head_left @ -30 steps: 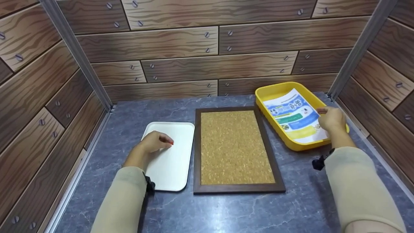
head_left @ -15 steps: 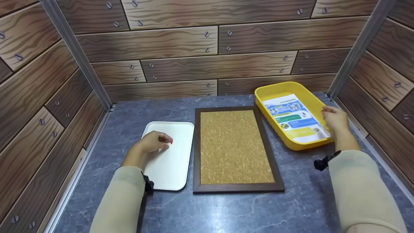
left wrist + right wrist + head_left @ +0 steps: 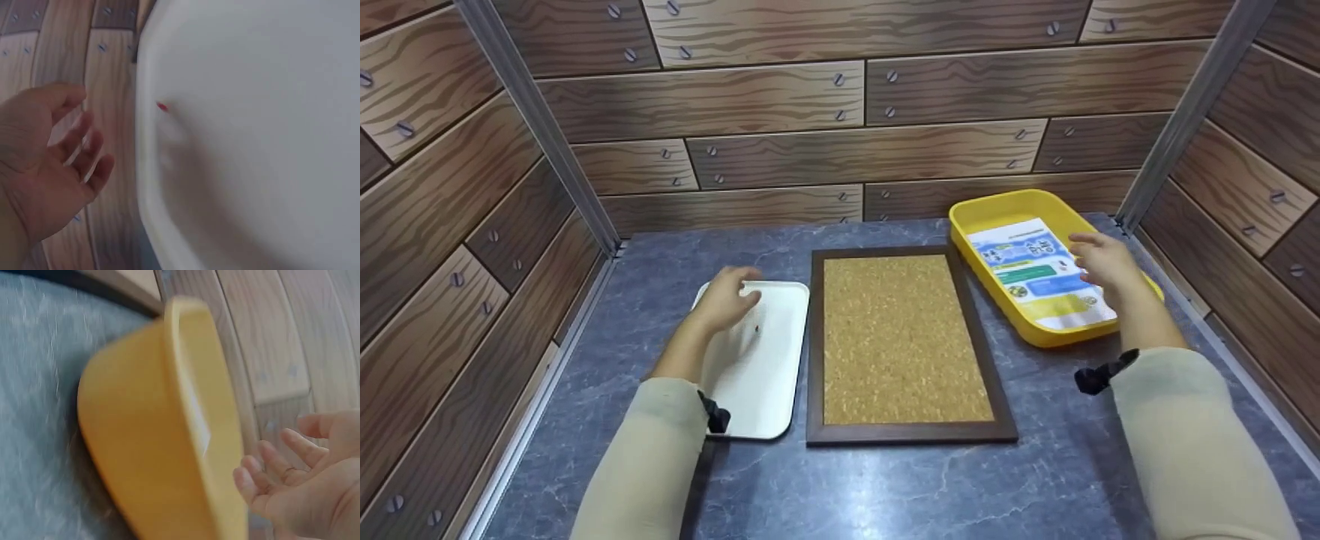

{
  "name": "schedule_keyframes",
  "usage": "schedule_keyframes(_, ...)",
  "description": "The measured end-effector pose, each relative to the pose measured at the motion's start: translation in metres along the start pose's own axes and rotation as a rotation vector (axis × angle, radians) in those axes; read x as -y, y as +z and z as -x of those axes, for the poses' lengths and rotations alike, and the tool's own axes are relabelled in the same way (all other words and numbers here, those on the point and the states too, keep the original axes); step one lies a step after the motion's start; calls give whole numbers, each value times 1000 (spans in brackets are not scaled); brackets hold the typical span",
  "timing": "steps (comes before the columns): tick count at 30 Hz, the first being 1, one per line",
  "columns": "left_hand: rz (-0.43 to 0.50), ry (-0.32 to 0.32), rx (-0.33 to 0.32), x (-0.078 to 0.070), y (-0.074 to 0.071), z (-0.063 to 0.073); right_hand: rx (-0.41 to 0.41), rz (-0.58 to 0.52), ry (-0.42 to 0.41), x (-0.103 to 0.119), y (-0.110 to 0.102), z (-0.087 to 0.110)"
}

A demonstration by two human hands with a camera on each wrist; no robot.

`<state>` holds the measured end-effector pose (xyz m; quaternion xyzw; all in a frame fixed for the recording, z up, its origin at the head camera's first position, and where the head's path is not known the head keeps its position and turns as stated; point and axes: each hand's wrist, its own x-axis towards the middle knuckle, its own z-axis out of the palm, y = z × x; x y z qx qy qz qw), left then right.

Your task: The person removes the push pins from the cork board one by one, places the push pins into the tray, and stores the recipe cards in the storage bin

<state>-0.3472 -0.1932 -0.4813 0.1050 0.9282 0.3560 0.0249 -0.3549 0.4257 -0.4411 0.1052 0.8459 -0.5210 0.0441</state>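
Note:
Over the far left part of the white tray (image 3: 769,375), my left hand (image 3: 725,301) hovers with its fingers apart and nothing between them. A tiny red piece (image 3: 162,106) lies on the tray, near its rim in the left wrist view; in the head view it is a dark speck below the fingertips. My right hand (image 3: 1106,262) is above the right side of a yellow bin (image 3: 1027,331), fingers loosely bent and holding nothing. Inside the bin lies a printed paper sheet (image 3: 1054,287) with blue, green and yellow patches; the hand overlaps its right edge.
A cork board (image 3: 904,337) in a dark brown frame lies between tray and bin on the grey marbled table (image 3: 862,487). Wood-patterned walls (image 3: 780,97) enclose the back and both sides, with metal posts at the corners.
My left hand has let go of the red piece and moved up and away. The sheet's lifted edge has dropped flat in the bin; my right hand moved right, then back left over it.

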Motion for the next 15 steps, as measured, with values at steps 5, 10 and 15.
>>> schedule_keyframes(5,-50,30,-188,-54,2,-2,206,313,-174,42,40,13)
schedule_keyframes(10,-165,109,-304,-106,14,2,271,615,-350,78,85,43)
schedule_keyframes(15,-345,160,-348,-145,32,9,142,809,-360,96,128,67)
